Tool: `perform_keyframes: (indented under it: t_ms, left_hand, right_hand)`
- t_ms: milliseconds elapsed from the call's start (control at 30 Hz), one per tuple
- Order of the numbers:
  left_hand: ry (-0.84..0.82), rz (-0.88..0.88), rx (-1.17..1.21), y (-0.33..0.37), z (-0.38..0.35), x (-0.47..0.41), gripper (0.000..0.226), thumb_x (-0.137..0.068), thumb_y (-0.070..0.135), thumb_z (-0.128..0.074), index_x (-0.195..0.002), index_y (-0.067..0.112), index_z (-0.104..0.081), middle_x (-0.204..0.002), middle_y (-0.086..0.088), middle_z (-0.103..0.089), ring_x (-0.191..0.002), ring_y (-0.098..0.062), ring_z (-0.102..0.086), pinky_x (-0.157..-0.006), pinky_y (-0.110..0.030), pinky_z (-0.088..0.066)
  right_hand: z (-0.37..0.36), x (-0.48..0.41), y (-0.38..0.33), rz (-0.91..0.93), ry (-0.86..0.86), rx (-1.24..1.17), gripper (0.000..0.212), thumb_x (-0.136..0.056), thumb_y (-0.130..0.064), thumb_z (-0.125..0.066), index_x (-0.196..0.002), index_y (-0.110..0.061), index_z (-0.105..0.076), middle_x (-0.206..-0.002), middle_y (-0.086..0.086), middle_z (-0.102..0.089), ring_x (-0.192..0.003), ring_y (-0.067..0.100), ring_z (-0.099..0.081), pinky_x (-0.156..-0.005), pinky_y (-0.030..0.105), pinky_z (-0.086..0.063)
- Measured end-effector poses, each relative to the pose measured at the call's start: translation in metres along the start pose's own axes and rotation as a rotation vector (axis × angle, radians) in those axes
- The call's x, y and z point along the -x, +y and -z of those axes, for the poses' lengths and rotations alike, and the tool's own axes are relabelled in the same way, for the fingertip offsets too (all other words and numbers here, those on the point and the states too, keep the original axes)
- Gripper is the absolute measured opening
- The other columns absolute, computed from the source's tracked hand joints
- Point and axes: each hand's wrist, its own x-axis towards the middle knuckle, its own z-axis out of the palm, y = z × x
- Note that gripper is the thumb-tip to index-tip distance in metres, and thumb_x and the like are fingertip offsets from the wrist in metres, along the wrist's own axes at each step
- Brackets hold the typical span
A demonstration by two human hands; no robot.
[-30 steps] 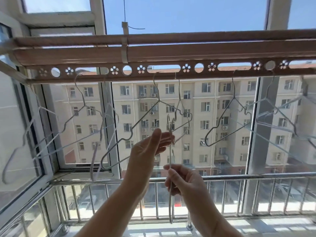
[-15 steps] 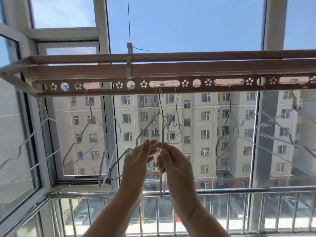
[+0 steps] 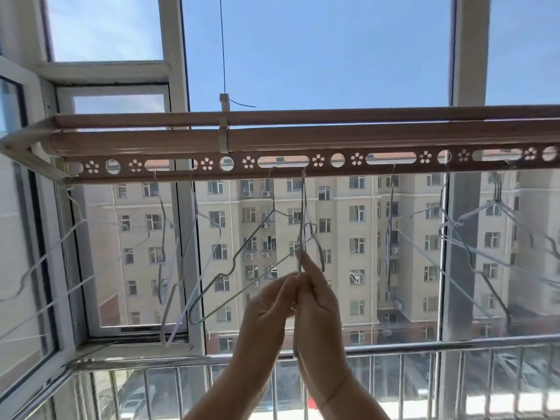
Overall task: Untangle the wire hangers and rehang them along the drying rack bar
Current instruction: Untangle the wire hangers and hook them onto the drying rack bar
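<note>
A pinkish drying rack bar with round and slotted holes runs across the view. Several thin wire hangers dangle from its lower rail. In the middle, a grey hanger hangs by its hook from a slot and slants down to the left. Beside it a second hanger hangs edge-on, its hook at the rail. My right hand pinches this hanger's wire, index finger pointing up along it. My left hand pinches the same wire just left of the right hand, fingertips touching.
White hangers hang at the left end of the bar, and more hangers hang tangled at the right. A steel balcony railing runs below. Window frames stand at left and behind the bar.
Both hands have risen with the edge-on hanger and closed together on its wire; its hook now reaches the rail. The view has tilted upward.
</note>
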Motion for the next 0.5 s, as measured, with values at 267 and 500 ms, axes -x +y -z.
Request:
perform_keyframes:
  t_ms: [267,500]
  left_hand:
    - [-0.002,-0.035,0.017,0.013,-0.004,-0.018,0.035,-0.082,0.035,-0.05,-0.109,0.02,-0.067,-0.103,0.004,-0.073,-0.098,-0.007,-0.067,-0.08,-0.017,-0.051]
    - [0.044,-0.007,-0.008,0.018,-0.005,-0.033,0.03,-0.092,0.029,-0.047,-0.114,0.019,-0.065,-0.106,0.002,-0.072,-0.103,-0.01,-0.065,-0.091,-0.027,-0.049]
  right_hand:
    - [-0.01,-0.034,-0.013,0.06,-0.018,0.0,0.037,-0.094,0.003,-0.04,-0.119,-0.011,-0.062,-0.122,-0.003,-0.063,-0.114,0.006,-0.058,-0.096,0.026,-0.048]
    - [-0.018,-0.055,-0.017,0.005,-0.038,-0.005,0.033,-0.094,-0.001,-0.042,-0.117,-0.011,-0.063,-0.122,0.0,-0.063,-0.117,0.012,-0.056,-0.103,0.032,-0.043]
